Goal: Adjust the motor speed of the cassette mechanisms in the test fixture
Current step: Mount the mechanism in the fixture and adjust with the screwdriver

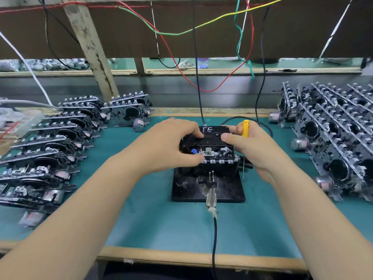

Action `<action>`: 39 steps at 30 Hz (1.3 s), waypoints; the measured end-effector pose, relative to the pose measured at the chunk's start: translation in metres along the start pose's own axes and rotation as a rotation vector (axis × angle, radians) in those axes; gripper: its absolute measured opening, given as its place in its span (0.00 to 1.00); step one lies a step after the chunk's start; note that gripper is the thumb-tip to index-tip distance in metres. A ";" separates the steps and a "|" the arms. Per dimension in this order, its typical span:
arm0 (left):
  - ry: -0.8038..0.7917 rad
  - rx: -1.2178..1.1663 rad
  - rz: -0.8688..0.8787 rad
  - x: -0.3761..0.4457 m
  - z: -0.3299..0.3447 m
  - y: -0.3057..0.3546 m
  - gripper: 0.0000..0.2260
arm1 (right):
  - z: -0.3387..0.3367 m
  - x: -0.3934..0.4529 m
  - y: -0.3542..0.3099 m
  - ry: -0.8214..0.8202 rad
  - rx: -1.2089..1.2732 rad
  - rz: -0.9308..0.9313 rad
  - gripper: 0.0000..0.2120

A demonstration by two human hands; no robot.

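Gripping the cassette mechanism [210,146], left hand [171,144]; right hand [254,146] holds screwdriver [245,128].

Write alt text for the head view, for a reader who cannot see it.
Both hands hold a black cassette seated in a mechanism on the black test fixture; the right hand also grips a yellow-handled screwdriver, and the left hand pinches the cassette's left end. Stacked cassette mechanisms flank the green mat on both sides.

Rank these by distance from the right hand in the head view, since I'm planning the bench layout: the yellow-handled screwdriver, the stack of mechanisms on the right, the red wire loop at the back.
1. yellow-handled screwdriver: held in the right hand itself.
2. stack of mechanisms: on the mat, to the hand's right.
3. red wire loop: hanging behind the fixture, by the back wall.
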State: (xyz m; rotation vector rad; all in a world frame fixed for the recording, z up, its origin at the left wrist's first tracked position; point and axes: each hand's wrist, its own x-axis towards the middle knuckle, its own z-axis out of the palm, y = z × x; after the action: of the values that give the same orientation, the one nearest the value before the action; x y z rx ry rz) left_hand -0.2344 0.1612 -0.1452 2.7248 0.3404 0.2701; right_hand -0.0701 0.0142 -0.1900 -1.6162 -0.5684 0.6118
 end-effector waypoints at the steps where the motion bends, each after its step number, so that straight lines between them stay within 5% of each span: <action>1: 0.001 0.015 0.015 -0.001 0.000 0.001 0.21 | 0.001 0.000 0.002 0.009 0.012 -0.005 0.14; 11: 0.021 0.053 0.052 -0.002 0.003 0.002 0.25 | 0.004 -0.005 0.011 0.050 0.059 -0.045 0.15; 21: 0.030 -0.032 0.128 -0.009 0.017 -0.007 0.16 | 0.006 -0.006 0.011 0.062 0.083 -0.058 0.15; 32: 0.219 -0.182 0.005 -0.037 0.061 -0.006 0.36 | 0.005 -0.007 0.011 0.056 0.085 -0.048 0.14; 39: 0.446 -0.342 -0.070 -0.026 0.085 0.009 0.28 | 0.007 -0.008 0.014 0.050 0.091 -0.075 0.13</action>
State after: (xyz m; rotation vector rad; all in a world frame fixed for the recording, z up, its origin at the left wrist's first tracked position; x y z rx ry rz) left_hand -0.2374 0.1162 -0.2229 2.2931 0.4599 0.8386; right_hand -0.0804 0.0123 -0.2041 -1.5137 -0.5543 0.5324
